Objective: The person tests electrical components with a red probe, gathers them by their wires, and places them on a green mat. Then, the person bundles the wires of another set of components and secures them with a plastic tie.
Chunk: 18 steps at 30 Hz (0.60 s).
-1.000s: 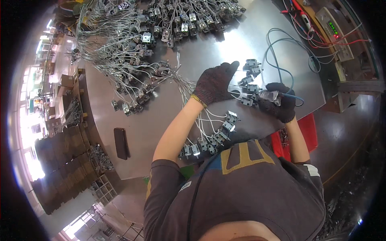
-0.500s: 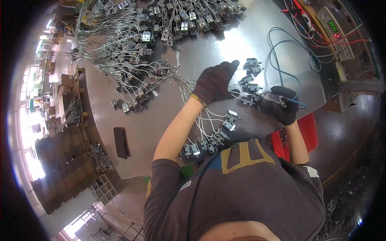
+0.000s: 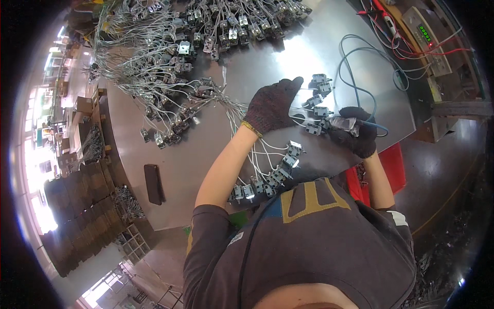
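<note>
My left hand (image 3: 271, 107), in a dark knitted glove, lies closed over white wires (image 3: 236, 106), its thumb stretched to the upper right. Out past its fingers the wires run to a short column of small grey metal switch-like parts (image 3: 321, 111). In my gloved right hand (image 3: 356, 135) is a tape-wrapped connector (image 3: 343, 124) on a blue-grey cable (image 3: 380, 127). Its tip meets the lowest parts of that column; the exact contact is too small to make out. Nearer my body, more such wired parts (image 3: 276, 176) lie in a curved row below my left wrist.
Large heaps of wired parts (image 3: 154, 67) cover the far left of the metal table (image 3: 193, 206). A dark oblong case (image 3: 153, 184) lies at the left. A meter with a green display (image 3: 425, 35) and red leads stands far right. A red bin (image 3: 393, 170) sits below the table's right edge.
The tape-wrapped connector in my right hand has turned slightly and shows more of its silvery side. The meter's green reading differs. My left hand holds its place.
</note>
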Motion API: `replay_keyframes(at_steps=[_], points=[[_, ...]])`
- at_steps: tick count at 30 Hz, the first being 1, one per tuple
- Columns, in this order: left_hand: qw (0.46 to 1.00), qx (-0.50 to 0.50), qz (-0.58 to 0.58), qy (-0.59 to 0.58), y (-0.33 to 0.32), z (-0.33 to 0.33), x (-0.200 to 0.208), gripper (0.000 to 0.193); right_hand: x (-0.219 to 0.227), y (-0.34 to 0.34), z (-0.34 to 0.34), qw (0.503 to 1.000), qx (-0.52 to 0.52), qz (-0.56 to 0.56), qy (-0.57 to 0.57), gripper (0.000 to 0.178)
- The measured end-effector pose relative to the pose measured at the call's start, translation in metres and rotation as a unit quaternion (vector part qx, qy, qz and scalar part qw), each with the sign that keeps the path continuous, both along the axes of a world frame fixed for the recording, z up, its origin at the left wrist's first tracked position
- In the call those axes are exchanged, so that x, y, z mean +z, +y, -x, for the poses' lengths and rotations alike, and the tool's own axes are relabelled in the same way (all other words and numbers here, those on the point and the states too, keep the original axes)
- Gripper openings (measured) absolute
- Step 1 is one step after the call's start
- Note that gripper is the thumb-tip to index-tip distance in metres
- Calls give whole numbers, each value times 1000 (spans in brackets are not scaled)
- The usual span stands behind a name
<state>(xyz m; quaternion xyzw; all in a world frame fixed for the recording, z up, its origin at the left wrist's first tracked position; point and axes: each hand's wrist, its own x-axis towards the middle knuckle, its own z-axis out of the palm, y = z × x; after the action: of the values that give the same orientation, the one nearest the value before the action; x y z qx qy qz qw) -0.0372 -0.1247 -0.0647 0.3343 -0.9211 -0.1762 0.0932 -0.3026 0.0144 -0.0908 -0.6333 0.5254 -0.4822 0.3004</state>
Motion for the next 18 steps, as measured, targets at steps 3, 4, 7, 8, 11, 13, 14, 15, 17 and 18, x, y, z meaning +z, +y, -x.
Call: replay_keyframes(at_steps=[3,4,7,8,11,13,14,15,17,18], points=[[1000,-7,-5,7,0,0,4,98,1,-3,1,998,-14,-32,45,56],[1000,-7,-5,7,0,1,6,98,2,-3,1,999,-8,-17,32,58],[1000,2,-22,-21,0,1,8,98,-3,-2,4,1000,2,0,13,61],[1000,-2,-13,-11,0,0,5,98,-4,-1,5,1000,5,2,7,62],[1000,-3,-9,-7,0,1,4,98,-1,-1,5,1000,17,1,-16,65],[1000,1,-15,-14,1,0,3,97,5,-3,1,999,20,-7,-38,65],[1000,1,-5,-7,1,-1,2,97,7,-4,-1,998,22,-16,-60,65],[1000,1,5,0,2,0,3,97,7,-4,0,998,22,-16,-59,65],[1000,2,-7,-7,2,1,6,96,5,-3,3,1000,14,-9,-21,66],[1000,5,-18,-18,2,0,8,96,9,-4,1,1000,17,-9,-21,66]])
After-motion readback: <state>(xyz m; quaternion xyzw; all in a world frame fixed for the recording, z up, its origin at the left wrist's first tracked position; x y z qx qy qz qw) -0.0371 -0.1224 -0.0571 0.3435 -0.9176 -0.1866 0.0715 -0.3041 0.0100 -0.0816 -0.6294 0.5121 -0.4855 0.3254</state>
